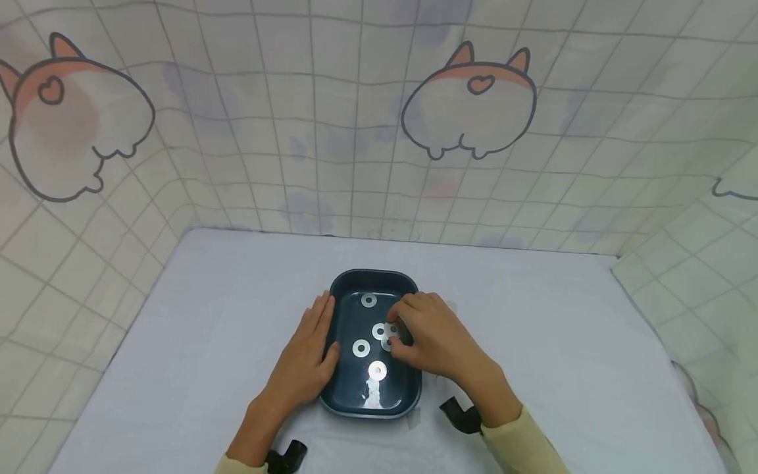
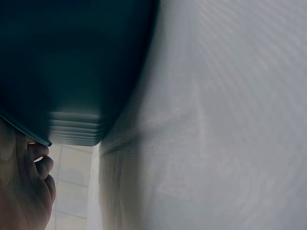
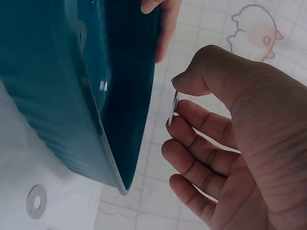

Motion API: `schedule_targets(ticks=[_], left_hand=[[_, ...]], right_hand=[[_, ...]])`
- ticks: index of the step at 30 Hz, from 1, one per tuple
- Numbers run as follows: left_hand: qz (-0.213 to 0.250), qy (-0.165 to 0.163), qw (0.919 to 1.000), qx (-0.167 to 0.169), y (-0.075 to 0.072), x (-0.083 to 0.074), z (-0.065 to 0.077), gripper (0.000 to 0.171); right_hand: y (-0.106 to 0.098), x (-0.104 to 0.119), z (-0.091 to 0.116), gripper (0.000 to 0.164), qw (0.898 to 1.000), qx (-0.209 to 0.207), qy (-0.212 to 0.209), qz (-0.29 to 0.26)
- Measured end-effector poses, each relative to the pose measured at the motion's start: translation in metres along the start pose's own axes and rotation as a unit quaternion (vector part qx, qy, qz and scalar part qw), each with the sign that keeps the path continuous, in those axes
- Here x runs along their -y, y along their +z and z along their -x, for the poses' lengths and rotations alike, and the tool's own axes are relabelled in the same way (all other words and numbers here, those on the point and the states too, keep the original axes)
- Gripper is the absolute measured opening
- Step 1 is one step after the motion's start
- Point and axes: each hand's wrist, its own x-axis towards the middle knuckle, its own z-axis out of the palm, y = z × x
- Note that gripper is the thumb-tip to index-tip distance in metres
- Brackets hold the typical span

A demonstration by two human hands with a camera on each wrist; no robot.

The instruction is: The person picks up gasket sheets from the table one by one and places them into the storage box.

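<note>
Currently, per head view, L hand (image 1: 302, 362) bears on the L side of the tray (image 1: 346, 392), fingers extended, nothing gripped; I read this as bracing. R hand (image 1: 438, 332) is over the tray's R half w/ a narrow pinch, thumb vs. index, on one held washer (image 1: 393, 328). Five loose washers (image 1: 361, 348) show on the tray floor, two of them touching or overlapping near the pinch. Tray sits on the desk (image 1: 207, 329). Step in hand, my judgement: single-washer handling at the tray. Pick-up or set-down, I can't tell. Next move, IMO, calls for a firm pinch, R hand clear of the tray wall and L hand steadying.

L wrist view: tray exterior fills upper L, w/ stepped ridges (image 2: 76, 127) that head view doesn't give me. L hand is at the tray edge, lower L, partly out of frame. No washer visible, so n/a for checking the pinch.

R wrist view: best ref. for grip. Held washer is nearly edge-on btwn thumb and fingertips, other fingers loosely bent. A separate desk washer (image 3: 37, 201) lies flat outside the tray; head view gives me only faint pale patches (image 1: 413, 418) beside the tray, ID unconfirmed. Held washer's height over the tray floor: can't tell.
</note>
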Motion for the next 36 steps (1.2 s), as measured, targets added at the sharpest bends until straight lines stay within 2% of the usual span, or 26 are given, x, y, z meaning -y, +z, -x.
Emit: schedule_targets(ticks=[5, 13, 36], left_hand=[[0.000, 0.012, 0.9999, -0.005, 0.000, 0.000, -0.001, 0.080], [0.004, 0.008, 1.0000, 0.002, -0.003, -0.001, 0.000, 0.080], [0.003, 0.011, 0.9999, -0.003, -0.001, 0.003, 0.001, 0.081]], right_hand=[[-0.001, 0.004, -0.005, 0.021, 1.000, 0.013, -0.008, -0.015], [0.000, 0.006, -0.015, 0.021, 0.999, 0.014, -0.034, -0.012], [0.005, 0.015, -0.041, 0.022, 0.998, 0.041, -0.041, -0.006]])
